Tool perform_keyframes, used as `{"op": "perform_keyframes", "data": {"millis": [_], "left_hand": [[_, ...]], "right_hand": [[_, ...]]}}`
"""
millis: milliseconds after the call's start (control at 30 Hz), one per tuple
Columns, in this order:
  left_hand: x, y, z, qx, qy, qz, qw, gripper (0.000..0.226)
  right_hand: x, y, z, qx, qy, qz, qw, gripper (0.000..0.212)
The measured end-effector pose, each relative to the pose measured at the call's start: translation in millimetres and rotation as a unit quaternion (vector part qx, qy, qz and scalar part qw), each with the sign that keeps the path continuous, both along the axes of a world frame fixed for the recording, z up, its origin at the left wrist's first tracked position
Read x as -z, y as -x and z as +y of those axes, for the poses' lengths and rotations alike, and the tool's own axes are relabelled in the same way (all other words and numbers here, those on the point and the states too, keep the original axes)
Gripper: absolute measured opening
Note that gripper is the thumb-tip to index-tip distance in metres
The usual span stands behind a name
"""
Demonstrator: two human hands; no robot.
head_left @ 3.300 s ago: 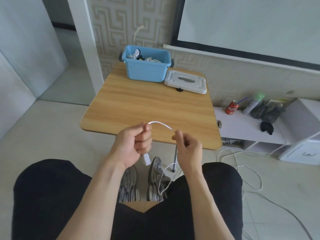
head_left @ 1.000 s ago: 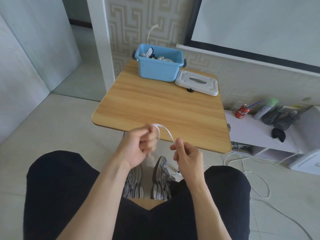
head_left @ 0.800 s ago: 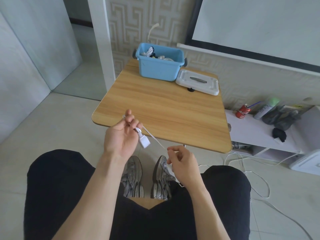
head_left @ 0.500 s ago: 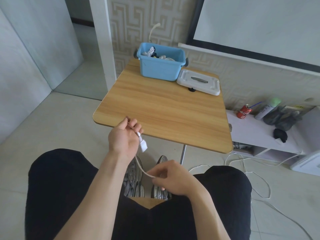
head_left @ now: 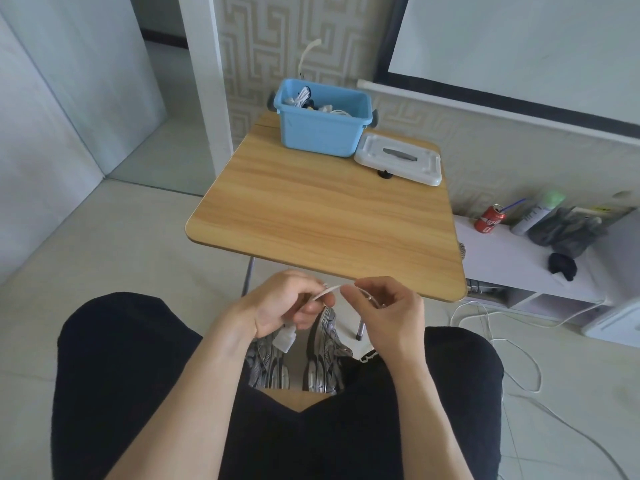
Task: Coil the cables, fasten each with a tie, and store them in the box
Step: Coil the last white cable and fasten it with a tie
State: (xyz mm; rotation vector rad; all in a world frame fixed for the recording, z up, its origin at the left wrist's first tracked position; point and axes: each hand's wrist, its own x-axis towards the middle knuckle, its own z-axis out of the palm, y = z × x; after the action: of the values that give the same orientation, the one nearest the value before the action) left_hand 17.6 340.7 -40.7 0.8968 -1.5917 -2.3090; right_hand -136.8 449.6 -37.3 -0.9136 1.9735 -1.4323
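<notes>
A small wooden tabletop (head_left: 322, 216) stands on a pale tiled floor against a patterned wall, carrying a blue box (head_left: 323, 124) with cables already inside and, just beside it, the box's white lid (head_left: 400, 161). In the foreground, a seated person in dark trousers works a white cable (head_left: 327, 291) above the knees, just below the tabletop's near edge. The left hand (head_left: 287, 304) is curled round the cable, whose white plug (head_left: 285, 338) hangs beneath the fist; the right hand (head_left: 388, 308) pinches the cable between thumb and forefinger, a short span bridging the two hands. More white cable trails across the floor at right, near a low white shelf (head_left: 512, 261) holding a red can (head_left: 489, 219).
</notes>
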Motion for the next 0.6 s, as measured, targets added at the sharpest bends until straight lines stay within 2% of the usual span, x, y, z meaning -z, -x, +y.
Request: {"op": "perform_keyframes", "data": {"millis": [167, 300, 467, 600], "left_hand": [[5, -1, -2, 0.056, -0.044, 0.058, 0.996, 0.043], [7, -3, -6, 0.04, -0.073, 0.092, 0.992, 0.032], [7, -3, -6, 0.023, -0.115, 0.179, 0.977, 0.031], [4, 2, -2, 0.007, -0.118, 0.21, 0.97, 0.034]], "right_hand": [[6, -5, -2, -0.045, -0.002, -0.008, 0.999, 0.013], [7, -6, -3, -0.087, 0.003, -0.032, 0.996, 0.011], [11, -6, -5, -0.12, 0.028, -0.113, 0.986, 0.016], [15, -11, -7, -0.113, 0.027, -0.103, 0.988, 0.02]]}}
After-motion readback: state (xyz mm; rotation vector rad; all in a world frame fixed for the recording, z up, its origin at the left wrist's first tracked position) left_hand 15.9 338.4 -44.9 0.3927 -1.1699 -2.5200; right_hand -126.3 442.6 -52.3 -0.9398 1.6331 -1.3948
